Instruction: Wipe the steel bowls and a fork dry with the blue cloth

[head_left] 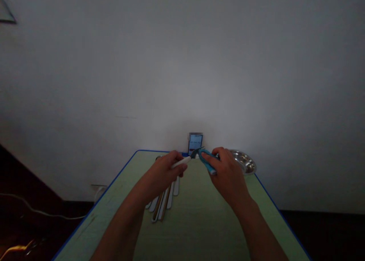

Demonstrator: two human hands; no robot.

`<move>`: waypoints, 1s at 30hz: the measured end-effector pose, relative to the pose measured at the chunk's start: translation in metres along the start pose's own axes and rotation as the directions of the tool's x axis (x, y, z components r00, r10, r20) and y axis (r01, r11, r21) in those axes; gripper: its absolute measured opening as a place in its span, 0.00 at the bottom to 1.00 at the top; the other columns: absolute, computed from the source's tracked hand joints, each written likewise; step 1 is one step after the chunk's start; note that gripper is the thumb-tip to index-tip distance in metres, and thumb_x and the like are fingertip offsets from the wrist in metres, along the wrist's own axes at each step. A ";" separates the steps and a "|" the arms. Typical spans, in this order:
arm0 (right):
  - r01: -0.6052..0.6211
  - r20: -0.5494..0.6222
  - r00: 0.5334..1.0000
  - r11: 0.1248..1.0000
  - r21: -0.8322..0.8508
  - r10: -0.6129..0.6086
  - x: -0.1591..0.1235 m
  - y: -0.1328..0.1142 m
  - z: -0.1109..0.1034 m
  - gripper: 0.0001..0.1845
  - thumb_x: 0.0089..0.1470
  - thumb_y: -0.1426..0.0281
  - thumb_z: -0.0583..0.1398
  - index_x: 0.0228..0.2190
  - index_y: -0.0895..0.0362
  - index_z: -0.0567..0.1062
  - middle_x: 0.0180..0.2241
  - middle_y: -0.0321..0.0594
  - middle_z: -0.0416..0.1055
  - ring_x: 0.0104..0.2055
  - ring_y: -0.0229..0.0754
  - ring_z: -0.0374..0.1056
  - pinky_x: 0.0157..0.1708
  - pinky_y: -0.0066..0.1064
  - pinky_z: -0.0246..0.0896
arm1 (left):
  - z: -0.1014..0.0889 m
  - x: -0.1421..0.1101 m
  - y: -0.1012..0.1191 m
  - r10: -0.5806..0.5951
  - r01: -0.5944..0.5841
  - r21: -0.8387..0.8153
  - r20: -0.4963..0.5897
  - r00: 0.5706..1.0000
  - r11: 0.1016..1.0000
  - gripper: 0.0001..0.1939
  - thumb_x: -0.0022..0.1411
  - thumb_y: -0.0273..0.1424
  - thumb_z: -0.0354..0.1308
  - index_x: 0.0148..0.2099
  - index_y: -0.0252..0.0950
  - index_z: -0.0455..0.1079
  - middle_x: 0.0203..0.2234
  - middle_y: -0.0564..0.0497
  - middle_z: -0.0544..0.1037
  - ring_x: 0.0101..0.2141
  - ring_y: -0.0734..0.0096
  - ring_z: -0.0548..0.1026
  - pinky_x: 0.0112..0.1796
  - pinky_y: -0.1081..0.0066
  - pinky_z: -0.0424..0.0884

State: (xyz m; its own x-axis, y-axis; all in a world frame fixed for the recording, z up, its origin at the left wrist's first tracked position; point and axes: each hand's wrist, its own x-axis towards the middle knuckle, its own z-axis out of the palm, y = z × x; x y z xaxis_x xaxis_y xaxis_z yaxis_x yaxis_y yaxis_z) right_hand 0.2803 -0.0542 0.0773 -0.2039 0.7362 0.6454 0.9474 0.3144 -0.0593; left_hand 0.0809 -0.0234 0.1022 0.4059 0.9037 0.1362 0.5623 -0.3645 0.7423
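Left hand [162, 173] grips white-handled tool [181, 162]; right hand [228, 175] clutches blue cloth [207, 160].

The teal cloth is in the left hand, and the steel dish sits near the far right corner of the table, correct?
No: the head view shows the teal cloth in the right hand, not the left. The left hand holds a white-handled utensil. The steel dish is indeed near the far right corner of the table.
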 end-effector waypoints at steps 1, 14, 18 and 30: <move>-0.002 0.000 1.000 1.000 0.000 0.002 0.000 0.000 0.000 0.25 0.48 0.82 0.57 0.47 0.55 0.73 0.38 0.45 0.65 0.40 0.46 0.61 0.38 0.37 0.62 | 0.000 0.000 0.000 0.001 -0.001 -0.004 0.002 1.000 1.000 0.09 0.60 0.38 0.49 0.35 0.38 0.64 0.26 0.53 0.75 0.28 0.68 0.71 0.29 0.71 0.64; -0.023 -0.017 1.000 1.000 -0.002 0.023 0.000 0.002 -0.002 0.25 0.48 0.82 0.56 0.47 0.55 0.73 0.39 0.46 0.66 0.40 0.46 0.61 0.37 0.37 0.62 | -0.002 -0.001 -0.004 0.018 -0.018 0.002 -0.012 1.000 1.000 0.10 0.59 0.38 0.50 0.34 0.37 0.66 0.26 0.51 0.76 0.29 0.67 0.72 0.29 0.71 0.64; -0.027 -0.019 0.999 1.000 -0.003 0.027 0.000 0.003 -0.001 0.25 0.47 0.83 0.56 0.47 0.55 0.74 0.39 0.46 0.66 0.40 0.46 0.61 0.37 0.37 0.61 | -0.002 0.001 -0.006 0.014 -0.014 -0.016 -0.016 1.000 1.000 0.11 0.60 0.39 0.50 0.35 0.37 0.66 0.26 0.51 0.76 0.29 0.67 0.73 0.30 0.71 0.65; -0.033 -0.037 0.999 0.999 0.028 0.034 0.000 0.004 -0.001 0.24 0.48 0.81 0.57 0.48 0.55 0.73 0.39 0.46 0.66 0.40 0.46 0.61 0.37 0.37 0.62 | -0.002 0.003 -0.008 -0.027 0.029 0.064 -0.039 0.999 0.998 0.13 0.54 0.40 0.56 0.37 0.36 0.66 0.30 0.50 0.77 0.30 0.65 0.73 0.31 0.69 0.65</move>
State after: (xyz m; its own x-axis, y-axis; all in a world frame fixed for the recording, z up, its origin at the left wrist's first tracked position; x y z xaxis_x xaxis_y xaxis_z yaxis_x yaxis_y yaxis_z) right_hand 0.2843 -0.0535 0.0781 -0.1627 0.7238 0.6706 0.9464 0.3068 -0.1015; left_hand 0.0759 -0.0175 0.0981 0.3628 0.9211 0.1416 0.6190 -0.3518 0.7022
